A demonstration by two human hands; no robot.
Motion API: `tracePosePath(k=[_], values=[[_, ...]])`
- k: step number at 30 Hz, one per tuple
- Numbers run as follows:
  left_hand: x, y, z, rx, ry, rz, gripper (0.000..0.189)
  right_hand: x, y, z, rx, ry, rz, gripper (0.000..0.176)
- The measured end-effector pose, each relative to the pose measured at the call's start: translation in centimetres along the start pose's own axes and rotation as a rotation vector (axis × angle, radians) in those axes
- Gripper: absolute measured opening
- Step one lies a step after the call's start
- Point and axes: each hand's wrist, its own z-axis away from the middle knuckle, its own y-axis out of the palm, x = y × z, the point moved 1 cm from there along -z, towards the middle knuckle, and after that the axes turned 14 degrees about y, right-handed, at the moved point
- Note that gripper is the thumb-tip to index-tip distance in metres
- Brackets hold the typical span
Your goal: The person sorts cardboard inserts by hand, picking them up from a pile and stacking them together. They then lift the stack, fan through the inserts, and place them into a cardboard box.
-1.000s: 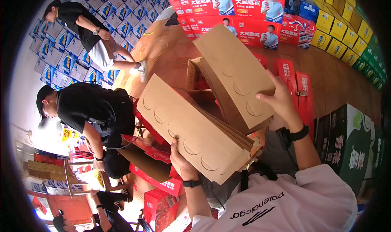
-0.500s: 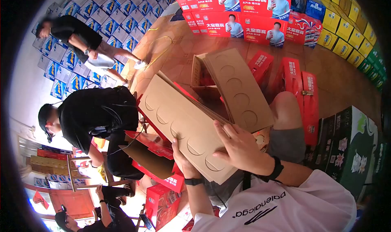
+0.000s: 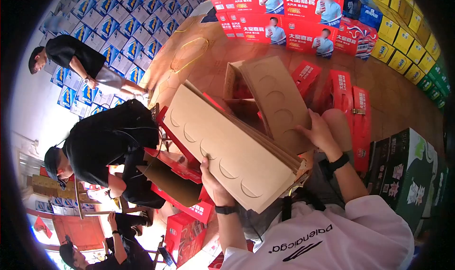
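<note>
My left hand [image 3: 215, 184] grips the lower left edge of a stack of brown cardboard sheets [image 3: 227, 151] with a row of semicircular cuts, its thumb on the top face. At the right edge of a second group of similar cardboard sheets [image 3: 277, 97], my right hand [image 3: 320, 132] has its thumb on the face and the other fingers around the edge. That second group leans on an open brown carton [image 3: 233, 83] behind the first stack. An open red carton [image 3: 177, 187] lies tilted to the left of my left hand.
Red cartons [image 3: 361, 128] stand at the right, near a black-and-green carton [image 3: 403, 170]. Stacked red boxes [image 3: 303, 4] and yellow boxes [image 3: 386, 26] line the back. One co-worker [image 3: 111, 139] bends over at the left; another person [image 3: 76, 57] stands beyond.
My right hand has moved from the front stack up and right to the edge of the second group. The front stack's sheets show more spread along their right side. My left hand keeps its hold.
</note>
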Motion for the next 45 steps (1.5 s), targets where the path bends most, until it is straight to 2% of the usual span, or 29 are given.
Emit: tracePosePath(k=[3,4,5,11,12,15,18,21,24,28,31,34,36,38,39,41,42,43,45], values=[[0.1,0.0,-0.5,-0.047,-0.017,-0.052,0.060,-1.5,0.9,-0.5,-0.203,-0.120,-0.051,0.071],[0.1,0.0,-0.7,-0.066,-0.034,-0.057,0.060,-1.7,1.0,-0.6,-0.183,-0.111,-0.113,0.066],[0.0,-0.6,-0.7,0.006,-0.115,-0.061,0.063,-2.0,1.1,-0.7,-0.165,-0.101,-0.174,0.062],[1.3,-1.5,-1.3,0.005,-0.118,0.049,0.069,-1.3,-0.1,-0.9,-0.069,0.023,-0.461,0.046],[1.1,-1.3,-1.2,-0.012,-0.104,0.052,0.065,-1.2,-0.4,-1.0,-0.040,0.049,-0.518,0.044],[0.7,-0.8,-0.9,-0.046,-0.062,0.040,0.059,4.1,-5.4,1.7,-0.022,0.154,-0.313,0.040],[0.7,-1.0,-0.7,-0.030,-0.033,0.010,0.059,3.7,-6.5,1.6,-0.088,0.135,-0.374,0.037],[0.6,-0.8,-0.7,0.002,-0.039,0.020,0.060,2.1,-6.3,-0.1,0.062,-0.003,-0.843,0.036],[0.8,-0.8,-1.0,-0.026,-0.057,0.023,0.061,3.5,-8.5,0.8,0.123,-0.051,-1.010,0.037],[-0.2,0.4,-0.2,-0.029,-0.024,-0.044,0.062,7.9,-11.8,3.4,0.143,-0.098,-0.959,0.039],[-0.4,0.8,0.1,-0.014,0.012,-0.088,0.061,11.0,-12.1,5.5,0.234,-0.134,-0.925,0.038],[-0.2,0.6,-0.1,0.005,0.015,-0.086,0.063,13.4,-10.4,7.6,0.249,-0.201,-0.430,0.036],[-0.1,0.6,-0.1,0.044,0.030,-0.086,0.067,12.4,-5.6,7.7,0.224,-0.366,-0.459,0.033],[-0.2,0.6,0.0,0.100,0.062,-0.099,0.072,13.4,-3.0,8.7,0.179,-0.416,-0.482,0.031],[0.0,0.2,0.0,0.106,0.071,-0.068,0.073,13.9,-2.4,9.4,0.210,-0.371,-0.436,0.033],[0.5,-0.6,-0.1,0.118,0.089,-0.005,0.077,14.2,-0.7,10.2,0.104,-0.444,-0.281,0.037],[0.2,-0.4,0.1,0.139,0.067,0.037,0.077,14.3,-0.1,10.6,0.048,-0.477,-0.201,0.039],[-0.3,0.0,0.4,0.161,0.043,0.082,0.077,14.4,0.2,11.0,0.108,-0.453,-0.235,0.044],[-0.8,0.1,0.5,0.189,-0.072,0.221,0.076,14.5,0.5,11.4,0.127,-0.541,-0.346,0.048]])
